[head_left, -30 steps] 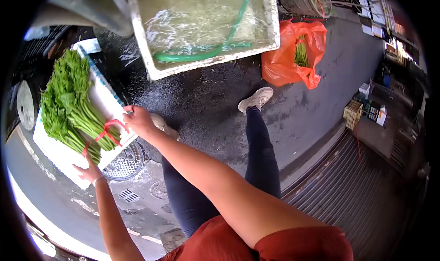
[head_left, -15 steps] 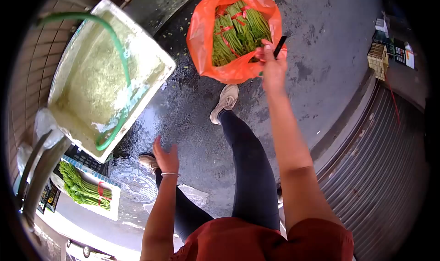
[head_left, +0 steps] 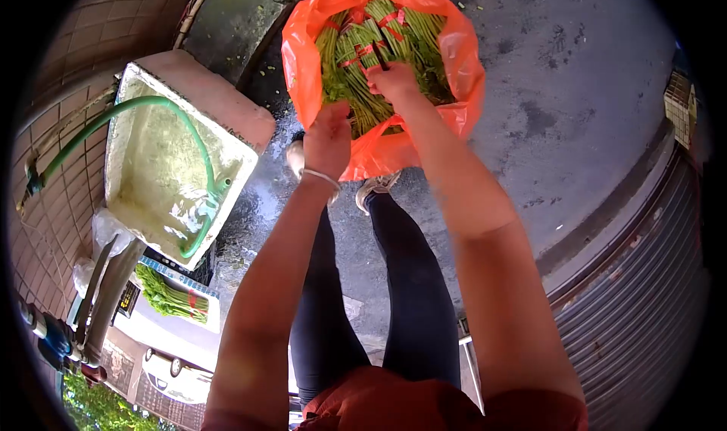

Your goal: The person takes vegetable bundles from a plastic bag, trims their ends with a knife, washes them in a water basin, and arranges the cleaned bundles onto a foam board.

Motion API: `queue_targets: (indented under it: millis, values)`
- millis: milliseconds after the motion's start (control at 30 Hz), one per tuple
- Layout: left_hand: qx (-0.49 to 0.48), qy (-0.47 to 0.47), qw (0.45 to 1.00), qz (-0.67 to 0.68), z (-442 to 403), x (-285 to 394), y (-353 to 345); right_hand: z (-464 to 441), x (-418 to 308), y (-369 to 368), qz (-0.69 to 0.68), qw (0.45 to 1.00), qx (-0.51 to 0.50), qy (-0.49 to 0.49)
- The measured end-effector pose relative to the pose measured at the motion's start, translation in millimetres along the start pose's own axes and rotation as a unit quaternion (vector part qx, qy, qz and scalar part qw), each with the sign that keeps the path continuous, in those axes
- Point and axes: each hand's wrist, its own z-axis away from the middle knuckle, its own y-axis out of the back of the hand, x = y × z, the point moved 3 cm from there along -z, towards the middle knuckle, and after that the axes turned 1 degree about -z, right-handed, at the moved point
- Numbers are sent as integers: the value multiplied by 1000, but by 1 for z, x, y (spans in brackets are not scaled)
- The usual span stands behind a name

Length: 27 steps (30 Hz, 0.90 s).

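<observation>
A large orange plastic bag (head_left: 460, 120) stands on the ground, its mouth wide. Inside are several bundles of long green leafy vegetables (head_left: 362, 46), tied with red bands. My right hand (head_left: 394, 82) is above the bundles, closed around a slim black object (head_left: 379, 55) that looks like a handle; the rest of it is hidden. At the near left rim of the bag is my left hand (head_left: 329, 139), wearing a bracelet at the wrist. Its fingers are blurred and partly hidden, so I cannot make out whether they grip the bag or the stems.
On the left stands a worn white basin (head_left: 246, 170) holding water and a green hose (head_left: 198, 139). Below it, a tray holds another bundle of greens (head_left: 170, 295). A yellowish crate (head_left: 679, 109) and a ribbed metal shutter (head_left: 636, 302) are at the right. The ground has wet patches.
My left hand has moved up and forward to the bag. My right hand has shifted from the bag's right rim to over the bundles. My feet now stand closer to the bag.
</observation>
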Motion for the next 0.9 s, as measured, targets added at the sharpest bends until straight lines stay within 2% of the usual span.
queue_targets:
  millis: [33, 100, 133, 200, 333, 400, 433, 467, 533, 667, 733, 867, 900]
  values:
    - [1, 5, 1000, -6, -22, -9, 0, -13, 2, -11, -4, 1000, -5, -4]
    - [10, 59, 998, 16, -54, -34, 2, -44, 10, -35, 145, 989, 16, 41]
    - [10, 64, 998, 11, -66, -47, 4, -60, 16, -50, 141, 989, 12, 36]
    - [-24, 78, 997, -17, -85, -64, 7, -86, 21, -74, 42, 990, 84, 109]
    - [-5, 51, 993, -106, -83, -60, 27, -131, 21, -112, -30, 992, 14, 119]
    - [-8, 66, 980, -189, -80, -63, 34, -126, 9, -117, 124, 987, 60, 78]
    - [-5, 21, 981, -193, -81, -70, 37, -127, 7, -121, 139, 983, 94, 69]
    - [-4, 24, 981, -193, -82, -73, 40, -131, 6, -122, 141, 983, 92, 69]
    - [0, 58, 972, -227, -80, -79, 47, -131, 5, -118, 138, 984, 70, 87]
    - [-12, 81, 979, -188, -80, -64, 59, -112, 1, -79, 112, 991, 34, 60]
    - [23, 93, 979, -180, -77, -68, 57, -100, 14, -62, 5, 995, 35, 95]
    - [30, 84, 985, -149, -77, -51, 42, -31, 26, -23, -99, 991, 82, 24]
    - [-77, 153, 975, -145, -77, -29, 36, -17, 35, -15, -110, 989, 96, 5]
